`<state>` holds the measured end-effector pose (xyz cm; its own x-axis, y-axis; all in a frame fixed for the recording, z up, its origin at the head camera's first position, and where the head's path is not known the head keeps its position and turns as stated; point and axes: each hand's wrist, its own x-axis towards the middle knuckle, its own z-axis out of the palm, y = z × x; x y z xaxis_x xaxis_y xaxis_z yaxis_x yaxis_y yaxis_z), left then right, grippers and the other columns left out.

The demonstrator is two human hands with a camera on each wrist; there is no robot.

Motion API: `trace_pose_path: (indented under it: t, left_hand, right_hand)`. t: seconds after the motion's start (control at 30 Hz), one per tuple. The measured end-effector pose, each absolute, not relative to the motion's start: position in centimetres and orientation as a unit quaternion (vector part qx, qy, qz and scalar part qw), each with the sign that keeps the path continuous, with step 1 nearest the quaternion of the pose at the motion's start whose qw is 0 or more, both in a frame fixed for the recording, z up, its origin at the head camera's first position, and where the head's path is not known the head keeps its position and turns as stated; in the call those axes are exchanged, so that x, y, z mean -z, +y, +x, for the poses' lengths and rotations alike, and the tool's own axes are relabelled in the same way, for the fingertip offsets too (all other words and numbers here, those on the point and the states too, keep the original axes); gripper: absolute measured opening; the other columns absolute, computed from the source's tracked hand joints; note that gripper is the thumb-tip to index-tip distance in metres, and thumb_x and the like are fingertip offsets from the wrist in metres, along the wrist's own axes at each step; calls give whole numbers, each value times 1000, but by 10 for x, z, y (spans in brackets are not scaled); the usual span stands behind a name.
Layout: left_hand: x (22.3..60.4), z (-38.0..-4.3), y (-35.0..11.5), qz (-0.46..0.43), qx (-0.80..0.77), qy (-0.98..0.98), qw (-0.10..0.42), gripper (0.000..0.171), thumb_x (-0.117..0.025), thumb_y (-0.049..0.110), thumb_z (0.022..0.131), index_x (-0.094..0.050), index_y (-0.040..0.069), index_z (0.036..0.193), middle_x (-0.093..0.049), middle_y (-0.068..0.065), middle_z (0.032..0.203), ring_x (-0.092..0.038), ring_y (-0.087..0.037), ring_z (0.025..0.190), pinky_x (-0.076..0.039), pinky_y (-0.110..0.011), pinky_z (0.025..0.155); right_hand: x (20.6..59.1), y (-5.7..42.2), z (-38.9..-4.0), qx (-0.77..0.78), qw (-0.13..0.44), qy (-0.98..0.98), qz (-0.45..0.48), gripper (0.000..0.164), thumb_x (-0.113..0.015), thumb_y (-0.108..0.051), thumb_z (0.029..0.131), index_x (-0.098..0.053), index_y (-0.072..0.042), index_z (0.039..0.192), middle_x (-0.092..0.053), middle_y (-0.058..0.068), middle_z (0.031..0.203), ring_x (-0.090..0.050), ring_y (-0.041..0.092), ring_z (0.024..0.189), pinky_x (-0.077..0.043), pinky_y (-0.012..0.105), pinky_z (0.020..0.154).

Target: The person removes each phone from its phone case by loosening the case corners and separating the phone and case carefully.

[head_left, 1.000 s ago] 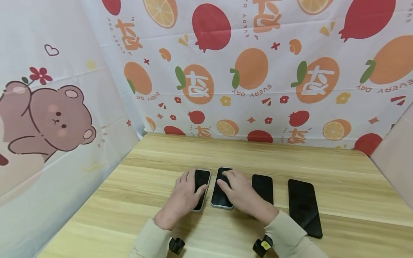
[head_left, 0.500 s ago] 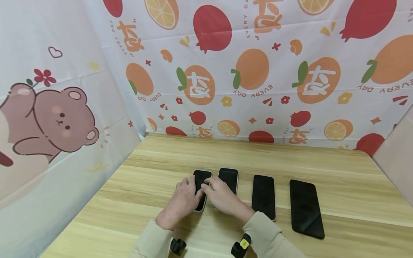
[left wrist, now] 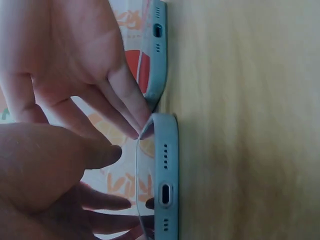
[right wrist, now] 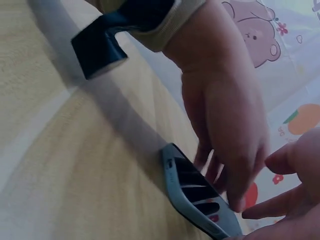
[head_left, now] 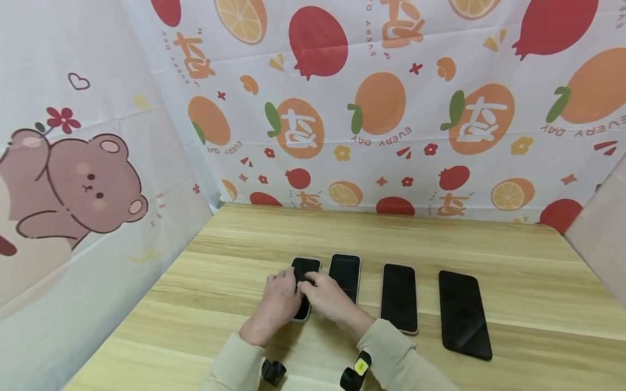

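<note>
Four black-screened phones lie face up on the wooden table in a row. My left hand [head_left: 279, 298] reaches over the leftmost phone [head_left: 306, 265], its fingers along the left side. My right hand [head_left: 331, 300] comes in from the right, its fingertips over that same screen and close to the left thumb. In the left wrist view this phone has a pale blue-green case [left wrist: 170, 172], and the right fingers reach down at its edge beside the second phone [left wrist: 159, 55]. Both hands keep fairly straight fingers. The right wrist view shows the left fingers mirrored in the screen [right wrist: 197, 192].
The second phone [head_left: 345, 271] lies just right of the first. Farther right are a third phone [head_left: 399, 297] and a larger fourth phone [head_left: 464, 315]. A fruit-print cloth [head_left: 342, 130] hangs behind the table [head_left: 235, 239]; a bear-print cloth [head_left: 93, 179] hangs at left.
My right hand has moved left from the second phone to the leftmost one, uncovering the third phone fully. My left hand has stayed at the leftmost phone, its thumb drawn in slightly.
</note>
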<state>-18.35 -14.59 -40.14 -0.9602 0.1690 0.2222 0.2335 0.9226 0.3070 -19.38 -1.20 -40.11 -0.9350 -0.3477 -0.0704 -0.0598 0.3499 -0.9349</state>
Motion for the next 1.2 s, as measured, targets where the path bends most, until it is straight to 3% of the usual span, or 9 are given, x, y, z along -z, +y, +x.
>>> trace_pose_path:
  t: [0.07,0.17,0.4,0.63,0.7,0.83,1.0,1.2]
  left_hand:
    - [402,-186,-146,-97,191,-971,110,37,-61,8,93,-55,-18,118,-66,-29,105,-63,-40,98,-44,-50,84]
    - [405,-189,-148,-73,244,-960,119,35,-65,7,91,-56,-16,116,-66,-28,101,-63,-40,95,-47,-51,84]
    - [405,-198,-155,-5,375,-924,81,42,-71,3,88,-56,-16,122,-66,-27,109,-63,-32,100,-53,-47,86]
    - [405,-196,-160,25,452,-890,50,37,-66,5,92,-57,-11,124,-69,-22,100,-65,-23,83,-55,-37,74]
    - [405,-196,-162,32,460,-886,50,36,-63,6,95,-56,-12,125,-71,-24,103,-67,-23,84,-56,-36,75]
    - [403,-196,-165,36,487,-872,42,38,-59,8,98,-54,-13,130,-69,-30,112,-70,-25,91,-58,-38,79]
    - [395,-197,-164,35,539,-841,22,40,-59,10,99,-52,-11,133,-66,-30,118,-71,-22,88,-59,-34,75]
    - [385,-194,-153,22,606,-795,-1,35,-58,11,100,-54,-7,129,-71,-26,110,-73,-22,80,-60,-35,69]
  right_hand:
    - [402,-13,-192,568,132,804,-117,55,-50,-31,100,-49,5,141,-28,28,157,-25,40,148,-28,56,117]
    - [404,-12,-192,584,125,795,-110,56,-50,-34,99,-50,4,141,-37,24,154,-31,37,146,-30,56,116]
    - [404,-9,-192,629,132,758,-107,53,-47,-36,101,-53,0,140,-55,13,144,-44,28,137,-37,52,111]
    - [401,-6,-192,638,124,752,-111,46,-46,-35,103,-62,-4,132,-57,11,141,-45,26,137,-34,54,114]
    - [398,-5,-192,639,121,751,-116,44,-47,-33,103,-63,-4,131,-59,11,139,-47,25,134,-35,53,114]
    - [390,-3,-192,638,126,751,-115,47,-47,-32,103,-57,-2,137,-55,13,143,-45,25,138,-34,53,115]
    - [380,8,-192,628,126,758,-122,49,-46,-30,103,-50,0,142,-52,16,146,-51,27,132,-41,52,110]
    - [371,30,-191,640,114,745,-149,49,-44,-24,105,-43,3,146,-46,21,149,-54,33,131,-46,46,106]
